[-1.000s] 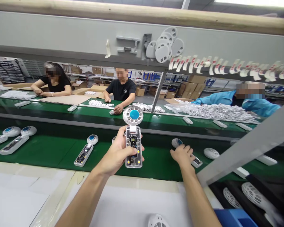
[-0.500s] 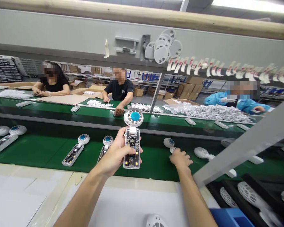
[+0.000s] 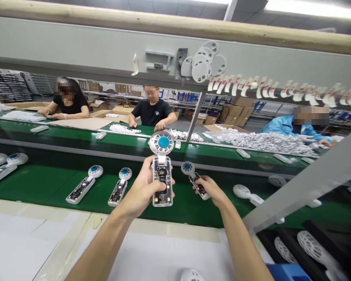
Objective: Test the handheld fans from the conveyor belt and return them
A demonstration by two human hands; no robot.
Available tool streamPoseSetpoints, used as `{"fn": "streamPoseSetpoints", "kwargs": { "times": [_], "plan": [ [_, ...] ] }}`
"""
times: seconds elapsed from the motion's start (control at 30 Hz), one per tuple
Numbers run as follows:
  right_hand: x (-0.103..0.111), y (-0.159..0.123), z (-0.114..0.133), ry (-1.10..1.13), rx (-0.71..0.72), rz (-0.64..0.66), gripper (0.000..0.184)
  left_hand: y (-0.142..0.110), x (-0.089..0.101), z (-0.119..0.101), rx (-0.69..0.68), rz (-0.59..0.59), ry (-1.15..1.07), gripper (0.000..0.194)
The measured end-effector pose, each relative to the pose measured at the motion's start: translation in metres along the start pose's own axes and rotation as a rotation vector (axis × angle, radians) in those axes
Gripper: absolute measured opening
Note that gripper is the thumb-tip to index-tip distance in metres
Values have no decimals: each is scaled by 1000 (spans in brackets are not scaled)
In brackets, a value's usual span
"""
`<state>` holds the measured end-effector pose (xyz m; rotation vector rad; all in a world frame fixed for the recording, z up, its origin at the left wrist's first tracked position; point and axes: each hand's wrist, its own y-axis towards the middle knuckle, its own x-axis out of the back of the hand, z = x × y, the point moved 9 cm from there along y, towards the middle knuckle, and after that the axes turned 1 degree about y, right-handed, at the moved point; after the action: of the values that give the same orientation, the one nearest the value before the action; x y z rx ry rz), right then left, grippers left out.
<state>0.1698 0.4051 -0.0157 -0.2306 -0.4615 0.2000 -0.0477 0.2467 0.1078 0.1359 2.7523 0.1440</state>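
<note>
In the middle of the head view, my left hand (image 3: 142, 189) is closed around a small handheld fan (image 3: 163, 167), its thumb across the front. This fan stands upright, with a round white head, a blue centre and a clear handle showing a dark circuit board. To the right, my right hand (image 3: 213, 190) grips the handle of a second handheld fan (image 3: 188, 168), which is tilted, its head up and to the left. Two similar fans, one farther left (image 3: 81, 190) and one nearer (image 3: 117, 192), lie on the green conveyor belt (image 3: 51, 183).
A slanted grey post (image 3: 304, 175) crosses the right side, near more white fans (image 3: 241, 191). Black trays with fan parts (image 3: 283, 249) and a blue bin (image 3: 286, 272) are at lower right. Across a second belt sit three co-workers, beside piles of white parts (image 3: 269, 142).
My right hand has closed on the second fan and drawn it left, turning its handle into view. My left hand keeps its fan nearly still. A co-worker's hand across the belt has pulled back.
</note>
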Motion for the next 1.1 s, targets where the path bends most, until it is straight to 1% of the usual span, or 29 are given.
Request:
{"fn": "streamPoseSetpoints", "kwargs": {
  "times": [0.1,0.23,0.27,0.33,0.4,0.53,0.73,0.83,0.93,1.1],
  "plan": [
    [-15,-23,41,238,139,90,37,1,2,-1,-22,-4,-5,69],
    [-21,-57,80,435,289,113,58,3,3,1,-49,-8,3,67],
    [-22,-66,88,480,334,125,61,4,3,2,-59,-9,4,66],
    [-25,-84,101,552,419,157,60,4,2,1,-76,-5,4,67],
    [-27,-101,110,581,473,177,58,4,2,0,-89,3,7,67],
    [-34,-122,118,589,520,230,56,1,0,-4,-96,27,25,66],
    [-45,-129,121,593,541,297,73,-3,-2,-9,-90,54,28,73],
    [-47,-130,121,591,537,291,75,-3,-1,-10,-91,41,30,72],
    [-48,-131,120,607,533,262,74,-3,-1,-11,-101,40,26,71],
    [-50,-131,121,611,590,241,71,-2,-2,-11,-98,38,24,72]
  ]
}}
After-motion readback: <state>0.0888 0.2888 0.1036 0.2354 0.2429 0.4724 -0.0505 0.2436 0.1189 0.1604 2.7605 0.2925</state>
